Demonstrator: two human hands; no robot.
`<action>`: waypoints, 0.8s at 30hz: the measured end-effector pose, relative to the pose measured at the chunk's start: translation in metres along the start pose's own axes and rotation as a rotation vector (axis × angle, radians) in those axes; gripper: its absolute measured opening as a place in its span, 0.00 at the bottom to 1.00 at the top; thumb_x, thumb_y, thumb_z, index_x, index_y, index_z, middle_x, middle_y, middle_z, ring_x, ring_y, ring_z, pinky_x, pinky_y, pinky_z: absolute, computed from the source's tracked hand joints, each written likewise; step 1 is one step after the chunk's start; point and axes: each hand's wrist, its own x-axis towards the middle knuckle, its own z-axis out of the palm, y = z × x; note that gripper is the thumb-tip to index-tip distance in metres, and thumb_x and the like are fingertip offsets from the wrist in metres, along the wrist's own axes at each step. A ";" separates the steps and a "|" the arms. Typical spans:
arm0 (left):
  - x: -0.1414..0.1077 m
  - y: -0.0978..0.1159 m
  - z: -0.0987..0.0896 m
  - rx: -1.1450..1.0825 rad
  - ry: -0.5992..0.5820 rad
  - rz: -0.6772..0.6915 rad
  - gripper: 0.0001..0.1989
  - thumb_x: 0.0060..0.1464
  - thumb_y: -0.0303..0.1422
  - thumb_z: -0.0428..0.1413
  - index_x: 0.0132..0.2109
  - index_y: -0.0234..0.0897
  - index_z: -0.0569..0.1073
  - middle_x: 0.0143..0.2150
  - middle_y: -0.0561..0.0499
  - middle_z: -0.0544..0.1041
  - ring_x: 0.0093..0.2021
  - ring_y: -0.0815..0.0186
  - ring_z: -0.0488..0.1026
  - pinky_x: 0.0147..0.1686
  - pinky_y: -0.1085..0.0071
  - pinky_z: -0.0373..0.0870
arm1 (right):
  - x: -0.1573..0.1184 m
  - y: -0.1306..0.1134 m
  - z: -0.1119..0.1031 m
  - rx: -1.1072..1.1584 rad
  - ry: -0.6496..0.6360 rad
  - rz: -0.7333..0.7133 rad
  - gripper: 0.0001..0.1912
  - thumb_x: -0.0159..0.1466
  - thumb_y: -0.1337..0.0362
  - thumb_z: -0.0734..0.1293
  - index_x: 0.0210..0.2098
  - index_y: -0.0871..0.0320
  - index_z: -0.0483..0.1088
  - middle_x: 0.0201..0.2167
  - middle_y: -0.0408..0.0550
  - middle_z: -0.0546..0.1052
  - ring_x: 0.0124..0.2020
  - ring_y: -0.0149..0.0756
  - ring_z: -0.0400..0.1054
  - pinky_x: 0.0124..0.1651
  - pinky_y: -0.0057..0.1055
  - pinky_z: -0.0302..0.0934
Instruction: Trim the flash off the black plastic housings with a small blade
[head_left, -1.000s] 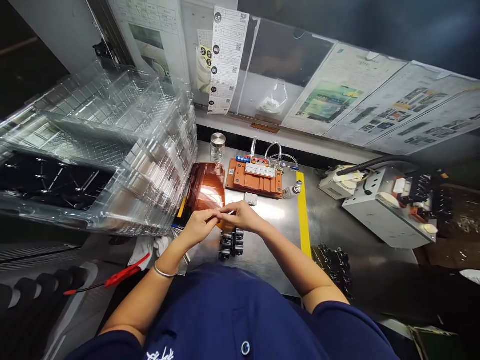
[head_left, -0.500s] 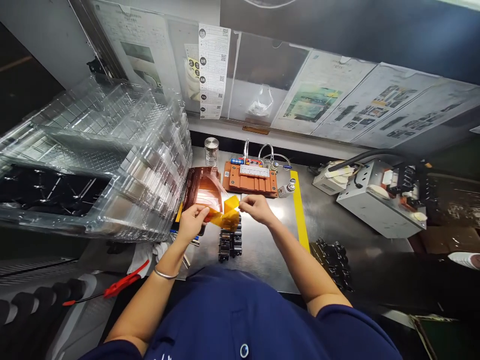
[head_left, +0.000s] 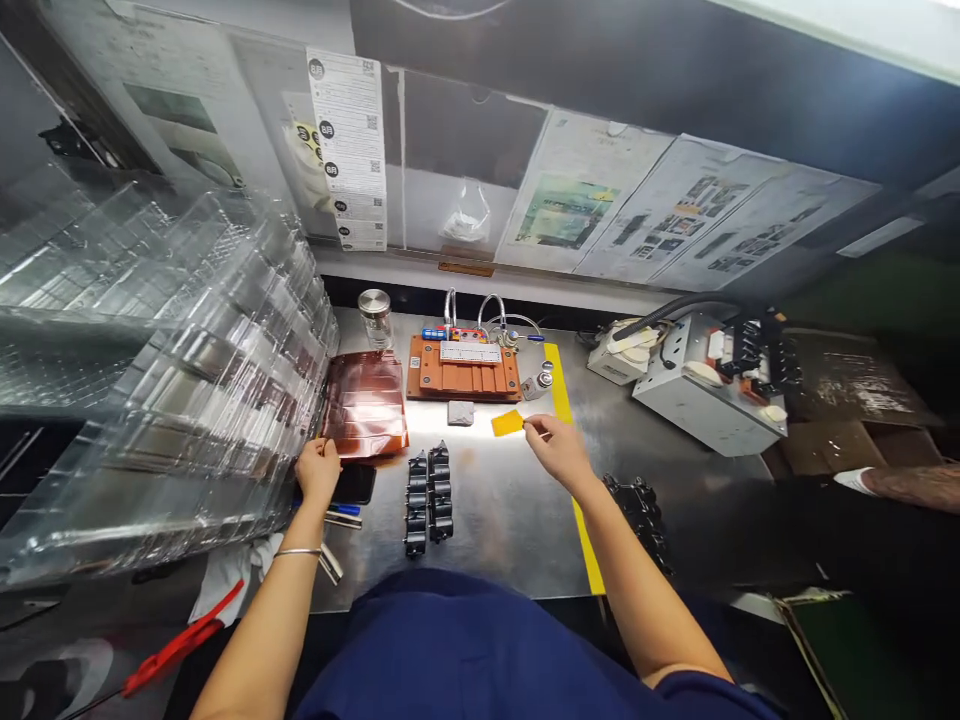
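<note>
1. Pinched a small yellow tape piece [head_left: 508, 422] in the right hand [head_left: 559, 450], above the steel table [head_left: 510, 520].
2. Rested the left hand [head_left: 318, 472], fingers curled, against the amber sheet [head_left: 365, 403], beside the black parts [head_left: 427, 492].

Steel bench [head_left: 495, 520] with orange fixture [head_left: 463, 366], black parts [head_left: 427, 492].

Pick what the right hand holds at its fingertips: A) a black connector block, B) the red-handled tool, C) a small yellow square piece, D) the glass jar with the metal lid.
C: the right hand pinches a small yellow piece above the steel table.
</note>
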 end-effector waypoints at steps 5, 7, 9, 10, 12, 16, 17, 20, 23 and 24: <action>-0.017 0.036 0.009 0.335 -0.006 0.197 0.19 0.55 0.31 0.50 0.53 0.26 0.68 0.58 0.24 0.65 0.61 0.33 0.62 0.51 0.35 0.62 | 0.014 0.000 -0.008 -0.134 -0.283 -0.113 0.08 0.55 0.69 0.65 0.27 0.57 0.77 0.28 0.46 0.80 0.29 0.34 0.70 0.33 0.27 0.57; -0.021 0.065 0.032 0.380 -0.120 0.375 0.18 0.58 0.31 0.48 0.53 0.28 0.69 0.57 0.28 0.68 0.60 0.39 0.64 0.53 0.40 0.64 | 0.024 -0.004 -0.009 -0.215 -0.437 -0.207 0.10 0.57 0.72 0.63 0.28 0.58 0.77 0.30 0.47 0.80 0.30 0.34 0.71 0.34 0.27 0.56; -0.021 0.103 0.070 0.392 -0.287 0.574 0.14 0.59 0.30 0.50 0.50 0.35 0.72 0.53 0.37 0.73 0.56 0.49 0.70 0.54 0.51 0.67 | 0.034 -0.007 -0.009 -0.245 -0.536 -0.306 0.11 0.60 0.73 0.62 0.31 0.58 0.77 0.32 0.47 0.81 0.32 0.34 0.71 0.35 0.27 0.56; -0.021 0.124 0.095 0.390 -0.378 0.671 0.12 0.59 0.30 0.51 0.49 0.38 0.74 0.51 0.41 0.75 0.54 0.53 0.71 0.54 0.56 0.69 | 0.038 -0.008 -0.009 -0.226 -0.545 -0.346 0.11 0.60 0.72 0.63 0.32 0.58 0.77 0.33 0.47 0.81 0.33 0.34 0.71 0.35 0.27 0.56; -0.020 0.169 0.155 0.384 -0.529 0.828 0.10 0.60 0.30 0.53 0.47 0.39 0.75 0.48 0.43 0.76 0.51 0.58 0.73 0.52 0.59 0.70 | 0.042 -0.006 -0.007 -0.177 -0.527 -0.420 0.10 0.62 0.72 0.64 0.34 0.58 0.77 0.33 0.47 0.81 0.33 0.34 0.72 0.35 0.27 0.57; -0.024 0.257 0.283 0.359 -0.717 0.989 0.14 0.62 0.37 0.55 0.53 0.38 0.72 0.53 0.44 0.73 0.48 0.60 0.74 0.47 0.58 0.73 | 0.040 0.009 -0.001 -0.148 -0.456 -0.515 0.07 0.63 0.70 0.65 0.35 0.58 0.76 0.30 0.46 0.79 0.32 0.34 0.71 0.33 0.26 0.56; -0.025 0.275 0.310 0.343 -0.737 1.002 0.16 0.61 0.38 0.55 0.54 0.37 0.71 0.53 0.44 0.73 0.49 0.60 0.74 0.47 0.57 0.74 | 0.039 0.015 -0.001 -0.143 -0.442 -0.526 0.07 0.63 0.69 0.65 0.35 0.58 0.76 0.30 0.45 0.79 0.32 0.33 0.71 0.32 0.26 0.56; -0.023 0.310 0.369 0.285 -0.791 1.000 0.11 0.60 0.35 0.56 0.46 0.33 0.75 0.47 0.39 0.77 0.47 0.56 0.75 0.48 0.56 0.71 | 0.036 0.034 0.000 -0.102 -0.409 -0.540 0.07 0.64 0.69 0.64 0.36 0.58 0.75 0.30 0.44 0.79 0.32 0.32 0.71 0.32 0.26 0.57; -0.015 0.315 0.394 0.211 -0.849 0.961 0.06 0.58 0.31 0.56 0.36 0.37 0.77 0.39 0.37 0.79 0.47 0.51 0.76 0.50 0.55 0.67 | 0.039 0.049 -0.001 -0.069 -0.372 -0.537 0.07 0.65 0.69 0.64 0.36 0.58 0.75 0.31 0.44 0.79 0.32 0.32 0.71 0.33 0.26 0.58; -0.012 0.313 0.395 0.175 -0.863 0.945 0.06 0.57 0.31 0.56 0.34 0.38 0.77 0.38 0.38 0.79 0.46 0.51 0.76 0.50 0.55 0.67 | 0.042 0.052 -0.001 -0.066 -0.360 -0.536 0.07 0.65 0.69 0.63 0.36 0.58 0.75 0.31 0.45 0.79 0.32 0.32 0.71 0.32 0.26 0.58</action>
